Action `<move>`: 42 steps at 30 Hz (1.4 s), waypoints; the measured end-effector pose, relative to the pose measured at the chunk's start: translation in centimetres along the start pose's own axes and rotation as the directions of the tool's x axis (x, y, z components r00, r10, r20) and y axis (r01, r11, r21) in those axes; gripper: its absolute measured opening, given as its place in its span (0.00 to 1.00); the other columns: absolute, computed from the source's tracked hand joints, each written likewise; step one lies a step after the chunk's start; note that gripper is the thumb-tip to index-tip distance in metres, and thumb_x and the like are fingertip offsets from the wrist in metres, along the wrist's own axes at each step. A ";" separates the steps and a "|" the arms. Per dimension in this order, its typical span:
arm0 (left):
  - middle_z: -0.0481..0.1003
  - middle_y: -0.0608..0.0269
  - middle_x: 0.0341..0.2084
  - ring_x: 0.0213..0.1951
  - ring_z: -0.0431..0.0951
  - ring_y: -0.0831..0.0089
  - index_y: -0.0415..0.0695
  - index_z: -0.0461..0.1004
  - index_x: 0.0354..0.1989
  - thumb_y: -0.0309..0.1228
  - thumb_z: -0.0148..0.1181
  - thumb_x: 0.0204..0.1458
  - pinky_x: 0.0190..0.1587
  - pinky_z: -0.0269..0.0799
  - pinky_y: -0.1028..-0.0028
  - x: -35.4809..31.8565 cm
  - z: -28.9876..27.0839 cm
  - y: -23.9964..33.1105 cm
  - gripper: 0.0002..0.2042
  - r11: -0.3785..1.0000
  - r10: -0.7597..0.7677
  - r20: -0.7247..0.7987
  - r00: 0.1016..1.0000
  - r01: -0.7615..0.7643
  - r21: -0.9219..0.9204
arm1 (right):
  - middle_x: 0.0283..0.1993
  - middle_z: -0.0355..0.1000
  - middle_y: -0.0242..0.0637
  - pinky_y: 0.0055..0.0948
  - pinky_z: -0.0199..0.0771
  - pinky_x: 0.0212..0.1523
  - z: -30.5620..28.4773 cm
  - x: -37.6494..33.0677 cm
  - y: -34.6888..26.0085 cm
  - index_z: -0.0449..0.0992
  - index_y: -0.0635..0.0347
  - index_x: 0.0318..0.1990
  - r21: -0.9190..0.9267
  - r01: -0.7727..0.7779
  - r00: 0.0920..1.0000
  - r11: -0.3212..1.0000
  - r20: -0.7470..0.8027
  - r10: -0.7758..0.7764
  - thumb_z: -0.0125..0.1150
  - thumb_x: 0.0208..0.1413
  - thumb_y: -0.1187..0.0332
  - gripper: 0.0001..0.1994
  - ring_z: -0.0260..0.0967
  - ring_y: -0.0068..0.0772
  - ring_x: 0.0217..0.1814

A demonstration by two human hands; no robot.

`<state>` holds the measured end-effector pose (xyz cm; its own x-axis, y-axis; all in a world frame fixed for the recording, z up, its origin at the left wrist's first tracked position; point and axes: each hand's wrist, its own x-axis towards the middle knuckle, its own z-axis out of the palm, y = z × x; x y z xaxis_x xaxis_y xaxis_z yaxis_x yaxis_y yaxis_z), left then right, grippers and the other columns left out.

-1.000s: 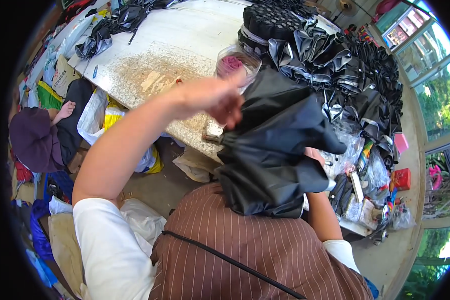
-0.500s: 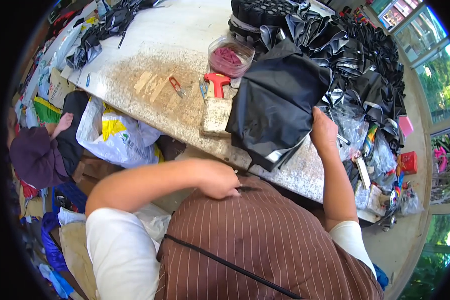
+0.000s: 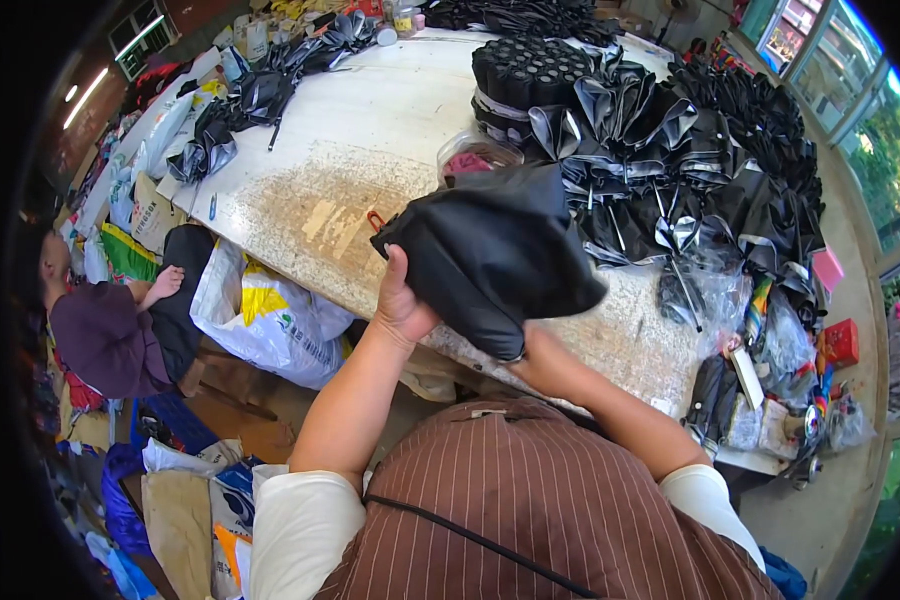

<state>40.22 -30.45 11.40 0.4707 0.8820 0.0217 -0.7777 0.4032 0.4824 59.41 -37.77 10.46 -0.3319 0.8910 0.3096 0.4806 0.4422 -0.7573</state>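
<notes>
A black umbrella (image 3: 495, 255) with loose, bunched cloth is lifted over the near edge of the worktable. My left hand (image 3: 407, 305) grips its left side, thumb up against the cloth and the other fingers behind it. At the umbrella's lower edge, my right hand (image 3: 540, 362) is closed on the fabric, its fingers mostly hidden. Past the cloth show the red handles of small snips (image 3: 375, 220) and a clear plastic tub (image 3: 450, 160) with dark red contents.
Black umbrellas (image 3: 670, 150) are heaped at the right of the worktable (image 3: 380, 110), beside a bundle of rolled ones (image 3: 530, 75). More lie at the far left (image 3: 260, 95). Left of the table are a white sack (image 3: 270, 330) and a seated person (image 3: 100, 330). A red box (image 3: 840, 343) stands right.
My left hand has left the apron front and taken hold of the umbrella. The umbrella has come up off the table and leftward; my right hand has moved left and nearer to me.
</notes>
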 end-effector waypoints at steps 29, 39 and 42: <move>0.76 0.52 0.39 0.40 0.77 0.56 0.42 0.67 0.39 0.25 0.64 0.41 0.53 0.67 0.57 -8.9 11.4 0.6 0.17 -0.025 0.195 0.704 0.683 -0.714 0.700 | 0.38 0.73 0.41 0.29 0.67 0.41 -9.7 -5.2 -10.8 0.75 0.64 0.38 -0.183 0.230 0.948 0.956 -0.182 -0.263 0.66 0.42 0.66 0.15 0.67 0.34 0.34; 0.72 0.42 0.46 0.48 0.73 0.48 0.49 0.69 0.38 0.28 0.61 0.38 0.57 0.61 0.52 -11.9 8.1 0.2 0.15 0.277 -0.154 0.663 0.733 -0.612 0.741 | 0.34 0.71 0.35 0.24 0.67 0.35 -11.2 -5.5 -10.9 0.78 0.59 0.32 -0.082 0.376 0.926 0.923 0.003 -0.377 0.67 0.43 0.67 0.09 0.66 0.28 0.33; 0.71 0.42 0.48 0.49 0.73 0.48 0.43 0.72 0.38 0.28 0.61 0.34 0.58 0.60 0.56 -12.1 8.7 -0.3 0.18 0.379 -0.080 0.710 0.699 -0.638 0.671 | 0.33 0.71 0.34 0.26 0.68 0.34 -8.5 -5.7 -10.8 0.78 0.60 0.30 0.051 0.498 0.856 0.866 0.128 -0.500 0.68 0.43 0.65 0.10 0.66 0.29 0.32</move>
<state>38.40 -43.41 18.58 0.6874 0.4115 0.5985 -0.3152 -0.5734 0.7562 63.00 -46.80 21.73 -0.6288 0.5286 0.5702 0.2091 0.8213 -0.5308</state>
